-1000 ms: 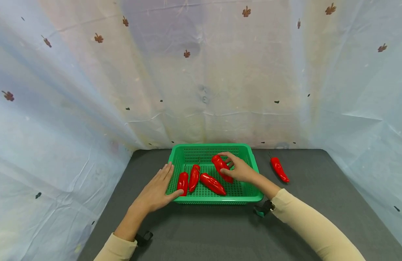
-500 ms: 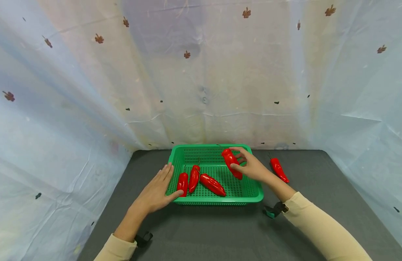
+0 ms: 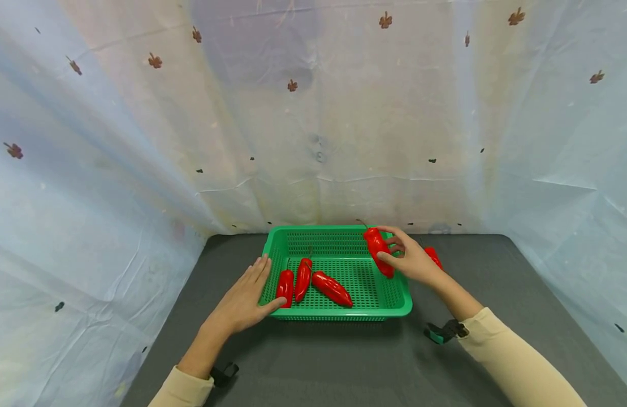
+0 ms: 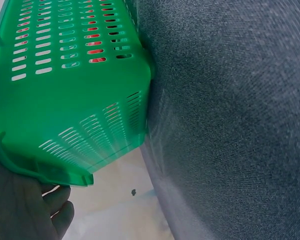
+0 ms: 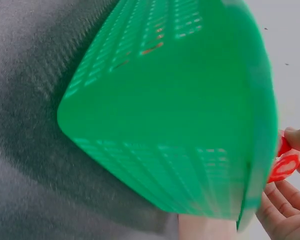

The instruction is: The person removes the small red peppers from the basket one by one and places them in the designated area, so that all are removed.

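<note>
Where we see the held pepper (image 3: 377, 249): above the right end of the green basket (image 3: 338, 312), stem far-left, tip near-right.
Right hand (image 3: 415, 261): nearer, pinching it between thumb and fingers.
Left hand (image 3: 246, 295): well apart, fingers straight along the left rim.
Outlying pepper (image 3: 433, 255): partly hidden behind the right hand.

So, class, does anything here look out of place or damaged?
Possibly one red pepper: it lies on the table, partly behind the right hand, while three others lie inside the green basket. No damage shows.
</note>
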`<state>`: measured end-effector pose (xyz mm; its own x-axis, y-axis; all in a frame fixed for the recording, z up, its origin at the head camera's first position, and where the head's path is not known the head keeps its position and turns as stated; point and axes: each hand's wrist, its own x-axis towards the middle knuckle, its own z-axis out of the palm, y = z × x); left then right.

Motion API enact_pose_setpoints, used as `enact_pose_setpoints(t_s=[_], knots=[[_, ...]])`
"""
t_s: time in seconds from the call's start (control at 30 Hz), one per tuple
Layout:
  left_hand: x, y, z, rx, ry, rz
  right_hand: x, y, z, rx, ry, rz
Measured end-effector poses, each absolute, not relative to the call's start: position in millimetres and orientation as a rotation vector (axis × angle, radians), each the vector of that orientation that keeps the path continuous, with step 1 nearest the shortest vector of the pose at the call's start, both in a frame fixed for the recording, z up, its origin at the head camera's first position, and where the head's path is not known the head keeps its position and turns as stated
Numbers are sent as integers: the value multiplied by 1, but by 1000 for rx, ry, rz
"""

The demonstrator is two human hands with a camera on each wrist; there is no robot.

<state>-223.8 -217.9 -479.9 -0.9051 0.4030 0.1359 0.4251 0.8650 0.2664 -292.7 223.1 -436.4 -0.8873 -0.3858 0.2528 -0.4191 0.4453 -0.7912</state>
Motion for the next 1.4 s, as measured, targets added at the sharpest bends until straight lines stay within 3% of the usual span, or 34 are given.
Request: enact_pose_setpoints(t_s=[0.77,1.4], knots=[[-224,-219,-483,-646,-2983,-471,-273,291,-428,537,-2548,1454],[-224,-219,-482,-656,-2964,-452,-290,349,-458,226,-2681,1297]])
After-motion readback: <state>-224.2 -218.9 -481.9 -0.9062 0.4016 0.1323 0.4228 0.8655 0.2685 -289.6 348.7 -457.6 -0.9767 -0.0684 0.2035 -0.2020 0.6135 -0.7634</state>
